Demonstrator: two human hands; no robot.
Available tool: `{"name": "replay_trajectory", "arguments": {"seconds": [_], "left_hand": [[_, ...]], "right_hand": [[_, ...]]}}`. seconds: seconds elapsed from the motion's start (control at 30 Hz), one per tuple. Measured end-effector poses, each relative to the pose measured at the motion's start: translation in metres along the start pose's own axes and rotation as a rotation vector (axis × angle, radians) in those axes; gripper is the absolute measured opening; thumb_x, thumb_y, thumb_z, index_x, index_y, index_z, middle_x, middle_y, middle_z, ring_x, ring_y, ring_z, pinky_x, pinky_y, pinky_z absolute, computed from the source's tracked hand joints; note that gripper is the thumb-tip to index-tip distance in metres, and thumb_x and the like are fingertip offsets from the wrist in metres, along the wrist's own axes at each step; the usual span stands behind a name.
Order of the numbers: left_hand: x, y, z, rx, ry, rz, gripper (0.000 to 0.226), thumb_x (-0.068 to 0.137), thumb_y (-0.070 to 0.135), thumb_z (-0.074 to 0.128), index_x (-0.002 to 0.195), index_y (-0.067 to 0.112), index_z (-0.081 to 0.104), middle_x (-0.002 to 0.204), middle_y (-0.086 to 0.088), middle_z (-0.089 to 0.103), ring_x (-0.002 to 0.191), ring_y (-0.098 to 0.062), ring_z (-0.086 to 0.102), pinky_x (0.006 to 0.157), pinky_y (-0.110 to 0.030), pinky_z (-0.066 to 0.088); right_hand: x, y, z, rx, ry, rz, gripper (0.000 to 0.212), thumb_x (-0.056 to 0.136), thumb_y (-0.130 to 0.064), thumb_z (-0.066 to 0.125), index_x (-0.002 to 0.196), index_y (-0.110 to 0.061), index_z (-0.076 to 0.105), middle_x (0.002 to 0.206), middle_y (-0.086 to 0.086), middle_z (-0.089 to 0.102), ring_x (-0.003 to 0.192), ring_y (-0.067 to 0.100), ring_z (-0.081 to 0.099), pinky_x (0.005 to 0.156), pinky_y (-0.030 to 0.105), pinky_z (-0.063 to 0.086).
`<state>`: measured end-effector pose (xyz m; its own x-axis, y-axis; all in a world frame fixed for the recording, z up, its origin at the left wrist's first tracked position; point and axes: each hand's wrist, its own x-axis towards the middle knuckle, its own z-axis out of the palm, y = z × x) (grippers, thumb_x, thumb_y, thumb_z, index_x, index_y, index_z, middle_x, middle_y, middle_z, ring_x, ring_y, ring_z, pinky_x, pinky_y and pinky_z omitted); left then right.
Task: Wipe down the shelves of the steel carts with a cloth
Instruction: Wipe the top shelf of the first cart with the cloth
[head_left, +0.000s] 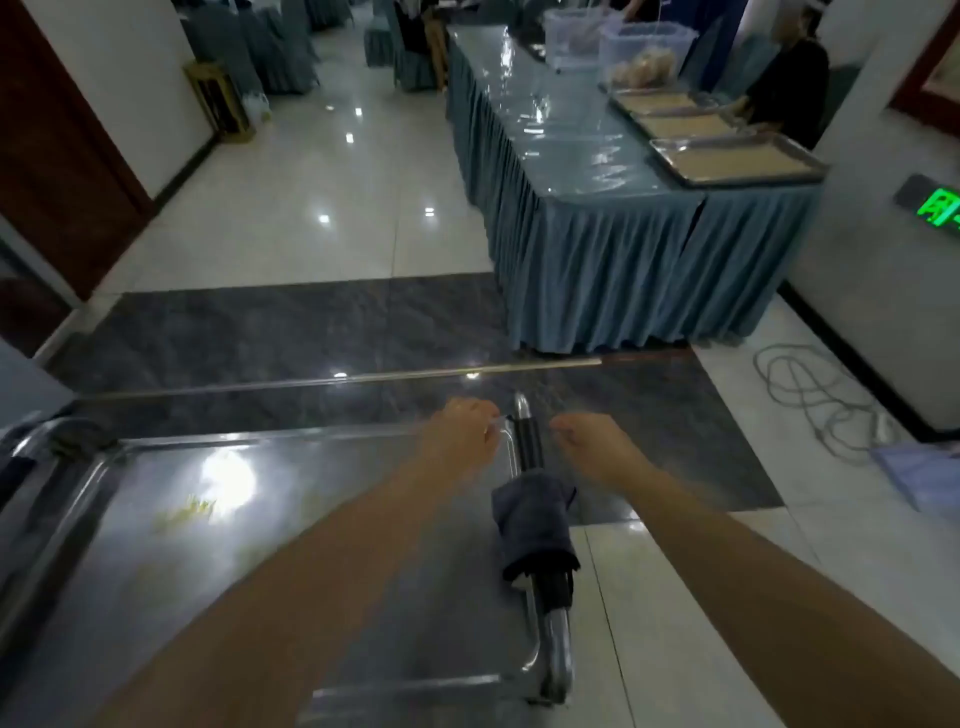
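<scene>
The steel cart's top shelf (291, 530) fills the lower left, shiny, with yellowish smears near its middle. A dark blue-grey cloth (535, 525) hangs folded over the cart's right handle bar (527, 441). My left hand (460, 434) is at the shelf's far right corner, its curled fingertips right beside the bar's far end; blur hides whether it grips anything. My right hand (592, 444) hovers just right of the bar, apart from it, with loosely curled fingers and nothing in it.
A second dark cloth (78, 439) lies on the cart's far left corner. Ahead on the right stands a blue-skirted table (597, 244) with trays and plastic bins. Cables (815, 395) coil on the floor at right. A person sits behind the table.
</scene>
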<state>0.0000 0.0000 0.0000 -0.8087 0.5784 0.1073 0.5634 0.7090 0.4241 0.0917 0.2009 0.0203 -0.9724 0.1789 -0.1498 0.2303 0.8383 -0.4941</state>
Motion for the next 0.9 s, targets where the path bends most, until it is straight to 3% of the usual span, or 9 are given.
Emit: {"name": "replay_trajectory", "arguments": {"seconds": [0.13,0.2,0.27,0.33,0.43,0.57,0.67,0.8,0.9], "left_hand": [[-0.011,0.007,0.063,-0.188,-0.267,-0.118,0.027,0.097,0.004,0.048,0.108,-0.007,0.069,0.091,-0.019,0.068,0.084,-0.034,0.064,0.086,-0.047,0.052],[-0.018,0.015,0.084,-0.257,-0.300,-0.150,0.032,0.100,0.005,0.050,0.127,-0.008,0.061,0.106,-0.019,0.066,0.097,-0.033,0.062,0.094,-0.044,0.044],[-0.018,0.024,0.095,-0.274,-0.285,-0.170,0.037,0.098,0.015,0.048,0.128,-0.003,0.062,0.121,-0.021,0.065,0.112,-0.035,0.062,0.098,-0.040,0.044],[-0.015,0.027,0.100,-0.293,-0.270,-0.236,0.036,0.097,0.009,0.051,0.131,0.002,0.060,0.124,-0.019,0.064,0.117,-0.035,0.061,0.100,-0.040,0.046],[-0.015,0.027,0.097,-0.287,-0.328,-0.294,0.036,0.098,0.006,0.050,0.134,0.006,0.057,0.117,-0.019,0.066,0.110,-0.035,0.063,0.097,-0.040,0.049],[-0.023,0.030,0.081,-0.221,-0.357,-0.249,0.030,0.099,0.007,0.052,0.125,0.009,0.068,0.113,-0.014,0.068,0.099,-0.025,0.063,0.085,-0.033,0.049],[-0.036,0.037,0.061,-0.263,-0.309,-0.161,0.029,0.093,-0.001,0.055,0.115,0.005,0.072,0.106,-0.014,0.066,0.091,-0.020,0.057,0.085,-0.036,0.052],[-0.055,0.048,0.025,-0.341,-0.195,-0.072,0.026,0.089,-0.008,0.060,0.113,-0.002,0.068,0.107,-0.005,0.052,0.097,-0.015,0.049,0.084,-0.014,0.040],[-0.072,0.048,-0.001,-0.426,-0.072,-0.064,0.024,0.089,-0.012,0.062,0.111,-0.005,0.067,0.107,-0.005,0.053,0.099,-0.015,0.049,0.081,-0.002,0.035]], "right_hand": [[-0.006,0.024,0.044,-0.022,-0.169,0.101,0.027,0.099,-0.020,0.048,0.118,-0.019,0.068,0.116,0.005,0.069,0.105,0.027,0.065,0.082,0.033,0.051],[-0.010,0.034,0.062,0.146,-0.149,0.107,0.038,0.097,-0.011,0.049,0.131,-0.021,0.063,0.122,0.003,0.066,0.112,0.025,0.063,0.090,0.032,0.052],[-0.009,0.041,0.072,0.211,-0.120,0.099,0.049,0.098,-0.005,0.048,0.146,-0.015,0.051,0.139,0.009,0.059,0.128,0.028,0.055,0.104,0.031,0.042],[-0.005,0.047,0.083,0.200,-0.113,0.088,0.049,0.099,-0.005,0.048,0.147,-0.013,0.049,0.143,0.011,0.055,0.130,0.028,0.052,0.103,0.023,0.036],[-0.001,0.048,0.083,0.190,-0.089,0.043,0.043,0.095,-0.004,0.052,0.135,-0.013,0.060,0.124,0.009,0.062,0.113,0.024,0.058,0.093,0.023,0.040],[-0.012,0.042,0.070,0.138,-0.117,-0.078,0.025,0.083,0.004,0.054,0.083,-0.016,0.069,0.072,-0.001,0.058,0.068,0.017,0.055,0.062,0.033,0.044],[-0.023,0.032,0.058,0.184,-0.108,-0.057,0.027,0.079,0.000,0.056,0.078,-0.025,0.066,0.079,-0.003,0.053,0.075,0.008,0.051,0.067,0.031,0.042],[-0.049,0.010,0.039,0.300,-0.005,-0.043,0.027,0.085,0.005,0.058,0.105,-0.009,0.070,0.120,0.001,0.050,0.110,0.010,0.050,0.095,0.018,0.038],[-0.078,-0.014,0.028,0.602,0.049,-0.024,0.053,0.088,-0.008,0.066,0.136,-0.025,0.052,0.127,0.002,0.060,0.114,0.013,0.062,0.098,0.031,0.050]]}}
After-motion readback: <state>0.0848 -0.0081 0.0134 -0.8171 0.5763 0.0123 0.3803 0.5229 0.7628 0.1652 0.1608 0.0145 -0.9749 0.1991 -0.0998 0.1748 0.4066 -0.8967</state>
